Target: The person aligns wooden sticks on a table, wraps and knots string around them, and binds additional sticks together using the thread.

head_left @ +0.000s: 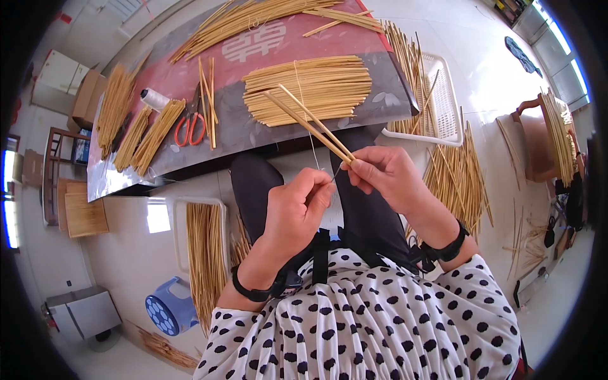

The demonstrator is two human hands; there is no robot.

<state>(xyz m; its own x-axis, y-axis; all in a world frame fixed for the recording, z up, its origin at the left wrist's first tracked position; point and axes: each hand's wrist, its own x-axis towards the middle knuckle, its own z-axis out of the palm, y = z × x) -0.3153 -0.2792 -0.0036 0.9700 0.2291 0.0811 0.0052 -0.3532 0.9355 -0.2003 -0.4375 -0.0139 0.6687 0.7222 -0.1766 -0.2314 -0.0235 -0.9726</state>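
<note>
Here, the bench (pixel 168 82) carries a row of sticks (pixel 339 76); in front, the right hand's (pixel 383 171) grip pinches two sticks (pixel 304 122), and the left hand's (pixel 294 212) grip is closed on thread (pixel 312 145). Seemingly the step is working thread around the pair, which next calls for steady tension. The left hand hides the thread's end; any knot is indistinct

The stick mat (pixel 345 79) is lying flat, its many thin, yellow-brown sticks resting side by side. A thin white string (pixel 313 147) is crossing the middle of the stick mat and running down past its near edge. Two long sticks (pixel 320 135) are tilting in front of the stick mat, their low ends sitting close together and their top ends spreading a little apart.
</note>
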